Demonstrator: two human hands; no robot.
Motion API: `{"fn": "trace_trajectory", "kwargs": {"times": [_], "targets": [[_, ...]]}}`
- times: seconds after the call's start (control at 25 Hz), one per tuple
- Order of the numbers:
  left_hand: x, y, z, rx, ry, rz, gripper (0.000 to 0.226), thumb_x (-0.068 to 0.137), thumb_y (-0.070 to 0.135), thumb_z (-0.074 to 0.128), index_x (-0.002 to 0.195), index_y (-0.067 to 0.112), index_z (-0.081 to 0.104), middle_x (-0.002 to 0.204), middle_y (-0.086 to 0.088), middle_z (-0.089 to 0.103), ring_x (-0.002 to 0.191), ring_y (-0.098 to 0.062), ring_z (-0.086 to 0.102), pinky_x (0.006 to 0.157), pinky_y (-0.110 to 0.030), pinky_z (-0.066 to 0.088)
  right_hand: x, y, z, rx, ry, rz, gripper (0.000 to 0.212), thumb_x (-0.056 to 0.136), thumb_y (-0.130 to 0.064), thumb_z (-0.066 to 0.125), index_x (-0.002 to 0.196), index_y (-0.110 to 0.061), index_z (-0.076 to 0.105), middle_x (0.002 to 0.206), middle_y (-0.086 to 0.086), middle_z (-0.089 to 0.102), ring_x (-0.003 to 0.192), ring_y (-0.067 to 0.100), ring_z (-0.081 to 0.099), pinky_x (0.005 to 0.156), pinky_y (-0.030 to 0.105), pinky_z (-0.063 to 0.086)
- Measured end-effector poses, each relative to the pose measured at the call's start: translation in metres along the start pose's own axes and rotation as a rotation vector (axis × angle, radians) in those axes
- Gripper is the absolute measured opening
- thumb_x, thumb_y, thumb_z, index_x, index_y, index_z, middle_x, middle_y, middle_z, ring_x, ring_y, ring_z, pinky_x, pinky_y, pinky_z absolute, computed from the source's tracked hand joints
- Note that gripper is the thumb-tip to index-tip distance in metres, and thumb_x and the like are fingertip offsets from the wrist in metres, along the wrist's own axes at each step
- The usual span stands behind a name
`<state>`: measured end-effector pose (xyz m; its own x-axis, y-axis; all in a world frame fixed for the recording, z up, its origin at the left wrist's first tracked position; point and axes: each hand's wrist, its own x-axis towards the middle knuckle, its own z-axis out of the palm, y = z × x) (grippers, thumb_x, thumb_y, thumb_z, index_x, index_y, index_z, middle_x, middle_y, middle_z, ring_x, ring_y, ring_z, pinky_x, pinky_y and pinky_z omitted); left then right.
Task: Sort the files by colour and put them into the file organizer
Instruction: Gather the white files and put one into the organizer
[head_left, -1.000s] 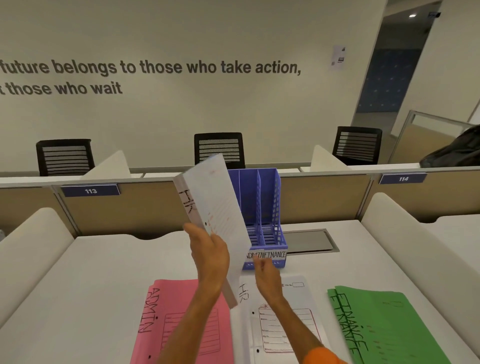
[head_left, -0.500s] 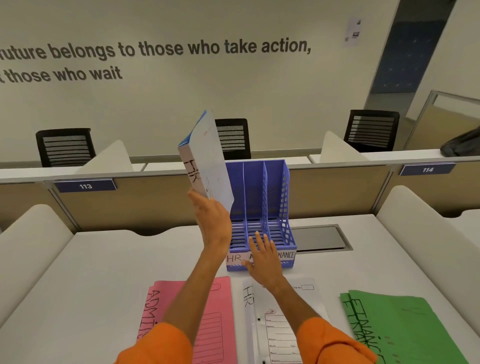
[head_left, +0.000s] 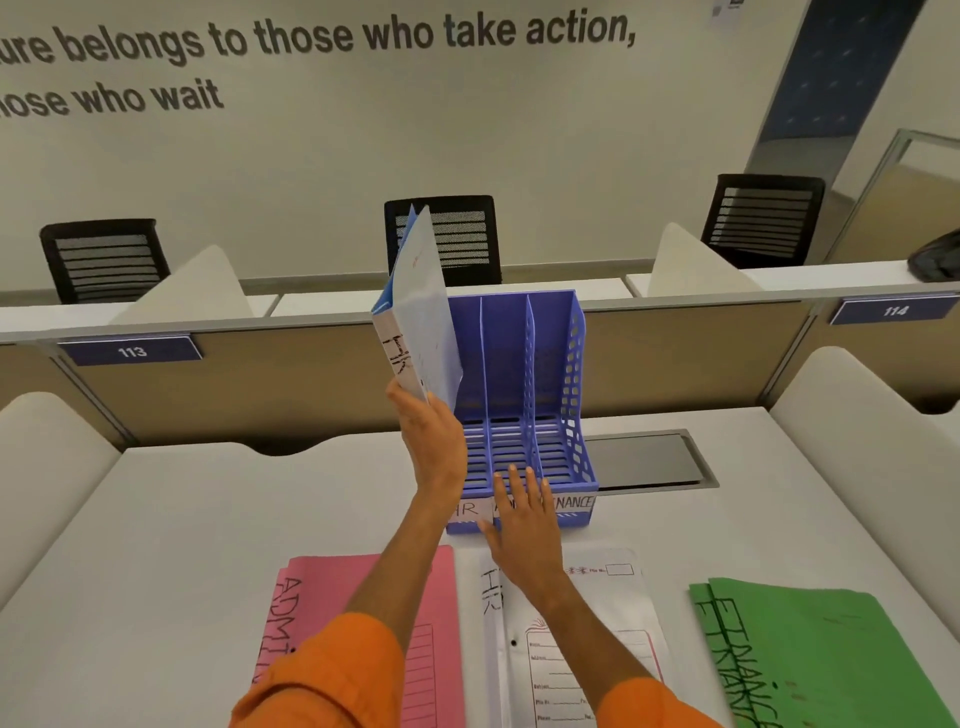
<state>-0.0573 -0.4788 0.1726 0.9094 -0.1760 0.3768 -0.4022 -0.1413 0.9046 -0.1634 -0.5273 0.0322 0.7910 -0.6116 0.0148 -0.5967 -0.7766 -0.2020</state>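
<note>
Now we are gripping a white bundle (head_left: 415, 322) marked HR by its lower corner with our left hand (head_left: 434, 447), fingers curled round it, holding it upright and slightly tilted at the left slot of the blue organizer (head_left: 504, 353). Our right hand (head_left: 524, 525) is lying flat, fingers straight, against the organizer's labelled front edge, holding nothing. On the table (head_left: 182, 545) pink files (head_left: 332, 597) are lying at the left, a white file (head_left: 576, 623) in the middle under our right forearm, and green files (head_left: 831, 649) at the right.
</note>
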Motion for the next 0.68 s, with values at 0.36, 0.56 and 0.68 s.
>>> {"fn": "trace_trajectory", "kwargs": {"times": [0.36, 0.56, 0.68], "targets": [[-0.010, -0.058, 0.021, 0.018, -0.029, -0.116, 0.040, 0.100, 0.014, 0.046, 0.134, 0.006, 0.028, 0.147, -0.017, 0.036, 0.135, -0.032, 0.040, 0.099, -0.052, 0.051, 0.002, 0.002, 0.006, 0.016, 0.012, 0.003, 0.074, 0.097, -0.055, 0.035, 0.155, -0.024, 0.001, 0.164, 0.007, -0.003, 0.151, 0.029, -0.007, 0.120, 0.046, -0.012], [-0.025, -0.072, 0.026, 0.014, -0.037, -0.135, 0.045, 0.099, 0.015, 0.048, 0.138, 0.011, 0.025, 0.147, -0.016, 0.036, 0.134, -0.030, 0.042, 0.094, -0.031, 0.048, 0.002, 0.000, 0.007, 0.019, 0.027, 0.005, 0.074, 0.097, -0.055, 0.037, 0.156, -0.023, 0.004, 0.164, 0.008, -0.001, 0.151, 0.030, -0.006, 0.119, 0.046, -0.012], [-0.030, -0.081, 0.027, 0.025, -0.058, -0.151, 0.043, 0.099, 0.015, 0.048, 0.136, 0.010, 0.027, 0.145, -0.016, 0.038, 0.131, -0.031, 0.045, 0.090, -0.027, 0.047, 0.003, 0.001, 0.008, 0.009, 0.015, 0.012, 0.075, 0.097, -0.056, 0.036, 0.155, -0.024, 0.001, 0.164, 0.006, -0.003, 0.151, 0.029, -0.008, 0.118, 0.046, -0.014]]}}
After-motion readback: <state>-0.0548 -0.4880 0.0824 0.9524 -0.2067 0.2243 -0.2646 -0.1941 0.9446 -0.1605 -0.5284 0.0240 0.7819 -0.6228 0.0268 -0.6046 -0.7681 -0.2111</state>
